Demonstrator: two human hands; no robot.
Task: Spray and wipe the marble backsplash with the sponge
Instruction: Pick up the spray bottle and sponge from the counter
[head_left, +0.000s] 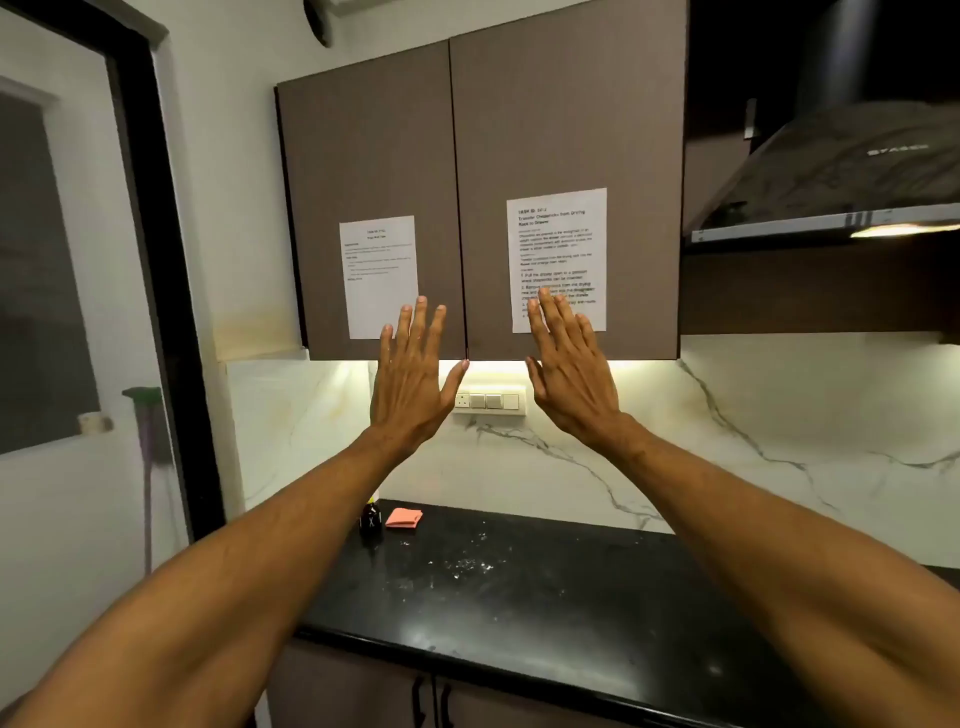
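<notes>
Left hand (413, 374): raised, back toward the camera, fingers straight and spread, holding nothing. It sits in front of the lower edge of the left cabinet door (374, 171), just beside the left paper sheet (379, 275). Contact with the door cannot be determined.

Right hand (569, 374): raised likewise, fingers straight and slightly apart, holding nothing. Its fingertips overlap the bottom of the right paper sheet (558, 244) on the right cabinet door (566, 104).

Far left: a long handle with a green top (147, 467) leans against the wall.

Black countertop (519, 597): a small dark bottle (371, 521) stands at the back left corner. The pink sponge (403, 518) lies flat just beside it, to the right, near the wall. White specks are scattered mid-surface.

Marble backsplash (727, 467): white with grey veining, lit from under the cabinet. A switch plate (488, 401) is mounted on it, visible between the two hands.

Far right: a dark range hood (831, 176).
</notes>
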